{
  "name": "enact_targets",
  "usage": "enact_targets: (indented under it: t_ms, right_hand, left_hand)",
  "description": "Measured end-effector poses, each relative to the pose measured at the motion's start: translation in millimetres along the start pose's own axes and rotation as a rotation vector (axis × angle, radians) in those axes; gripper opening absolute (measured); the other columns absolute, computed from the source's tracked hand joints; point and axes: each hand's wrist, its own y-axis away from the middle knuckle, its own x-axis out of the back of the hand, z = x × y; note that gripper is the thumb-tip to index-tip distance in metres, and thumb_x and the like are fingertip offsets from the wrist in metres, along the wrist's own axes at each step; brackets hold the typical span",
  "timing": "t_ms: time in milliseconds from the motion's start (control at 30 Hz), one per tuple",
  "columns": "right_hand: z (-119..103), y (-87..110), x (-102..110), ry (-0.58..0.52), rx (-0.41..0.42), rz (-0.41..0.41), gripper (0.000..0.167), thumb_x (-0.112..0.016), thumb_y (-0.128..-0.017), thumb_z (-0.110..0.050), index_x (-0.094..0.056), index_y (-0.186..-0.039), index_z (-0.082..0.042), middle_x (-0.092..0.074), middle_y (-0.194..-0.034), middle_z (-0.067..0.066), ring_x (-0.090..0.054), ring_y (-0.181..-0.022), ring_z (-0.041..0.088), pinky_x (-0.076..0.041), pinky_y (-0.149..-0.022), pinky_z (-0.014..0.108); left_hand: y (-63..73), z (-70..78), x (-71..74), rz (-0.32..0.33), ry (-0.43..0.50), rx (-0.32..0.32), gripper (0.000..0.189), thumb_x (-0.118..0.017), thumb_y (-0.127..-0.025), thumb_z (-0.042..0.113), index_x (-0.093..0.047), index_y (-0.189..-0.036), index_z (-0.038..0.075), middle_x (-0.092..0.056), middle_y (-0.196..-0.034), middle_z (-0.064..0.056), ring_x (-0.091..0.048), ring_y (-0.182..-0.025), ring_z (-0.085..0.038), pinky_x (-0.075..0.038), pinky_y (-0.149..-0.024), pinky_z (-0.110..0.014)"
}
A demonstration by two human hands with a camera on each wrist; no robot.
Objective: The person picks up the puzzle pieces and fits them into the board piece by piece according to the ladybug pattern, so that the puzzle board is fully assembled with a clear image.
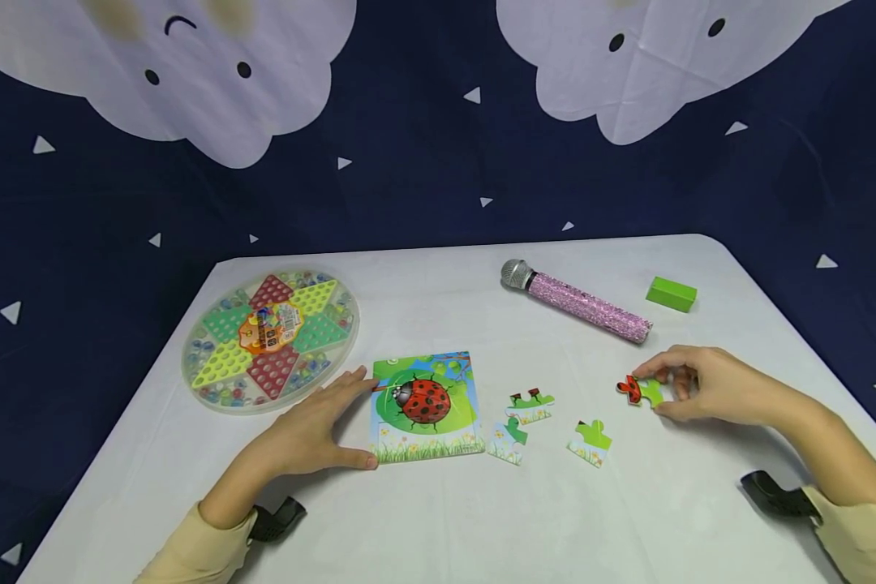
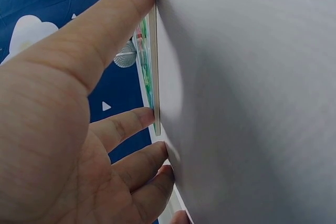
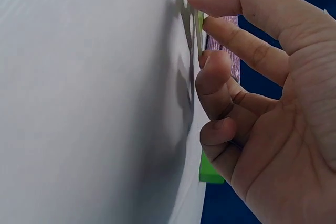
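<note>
A square ladybug picture board [image 1: 425, 405] lies on the white table. My left hand [image 1: 302, 434] rests at its left side, fingers fairly straight. The left thumb [image 2: 113, 17] touches the board's edge near the lower corner, and the index fingertip [image 2: 144, 115] meets that edge farther up. At the right, my right hand [image 1: 723, 385] pinches a red-and-green jigsaw piece [image 1: 651, 392] between thumb and fingers. In the right wrist view the piece [image 3: 199, 22] appears edge-on, casting a shadow on the table. Between board and right hand lie loose jigsaw pieces [image 1: 591, 443], some with grass and flowers.
A round Chinese checkers board [image 1: 222, 324] with marbles under a clear cover sits at the back left. A pink glittery microphone [image 1: 584, 305] lies behind the loose pieces. Right of it is a green block [image 1: 672, 294]. Dark blue cloth [image 1: 423, 186] hangs behind the table.
</note>
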Motion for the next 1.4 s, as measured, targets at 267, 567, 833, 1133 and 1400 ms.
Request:
enact_targets:
  t_ms: [267,567,833,1133,1400]
  right_hand:
    - [-13,-15.7,1,0.024,0.026,-0.018,0.046,-0.096,-0.077,-0.015,-0.078,-0.119,-0.024,-0.061,-0.078,-0.011,-0.055,-0.069,0.002,-0.045,-0.059,0.021]
    - [-32,-37.6,0,-0.021,-0.013,-0.101,0.043,-0.093,-0.081,-0.014,-0.078,-0.12,-0.024,-0.066,-0.091,-0.005,-0.056,-0.067,0.005,-0.047,-0.056,0.023]
    - [-46,-57.6,-5,-0.035,0.001,-0.15,0.043,-0.093,-0.082,-0.019,-0.079,-0.123,-0.022,-0.067,-0.101,-0.002,-0.056,-0.07,0.006,-0.049,-0.06,0.023]
    - [-63,-76.0,-11,-0.055,0.015,-0.187,0.043,-0.089,-0.083,-0.016,-0.078,-0.123,-0.022,-0.069,-0.105,-0.001,-0.058,-0.073,0.009,-0.05,-0.061,0.024]
    - [-79,-92.5,-14,-0.052,0.026,-0.222,0.042,-0.089,-0.082,-0.014,-0.078,-0.123,-0.02,-0.068,-0.106,0.005,-0.061,-0.071,0.011,-0.051,-0.061,0.026]
  left_hand:
    - [-0.5,0.7,-0.1,-0.004,-0.001,0.009,0.113,-0.092,-0.077,0.06,-0.043,-0.164,0.009,-0.031,-0.176,-0.02,-0.028,-0.162,-0.047,-0.025,-0.129,-0.073]
    - [-1.1,-0.9,-0.7,-0.005,-0.01,0.013,0.113,-0.092,-0.076,0.06,-0.043,-0.164,0.009,-0.032,-0.176,-0.019,-0.028,-0.163,-0.046,-0.025,-0.129,-0.072]
    - [-1.6,-0.5,-0.7,-0.007,-0.008,0.017,0.113,-0.092,-0.076,0.059,-0.042,-0.165,0.01,-0.032,-0.176,-0.019,-0.028,-0.163,-0.046,-0.025,-0.129,-0.072]
    - [-1.3,0.5,0.0,-0.01,-0.009,0.021,0.112,-0.093,-0.077,0.058,-0.043,-0.164,0.01,-0.031,-0.176,-0.019,-0.027,-0.163,-0.046,-0.024,-0.13,-0.072]
    - [-1.1,0.5,0.3,-0.009,-0.003,0.016,0.111,-0.093,-0.077,0.056,-0.043,-0.164,0.009,-0.031,-0.176,-0.02,-0.028,-0.163,-0.047,-0.024,-0.129,-0.073]
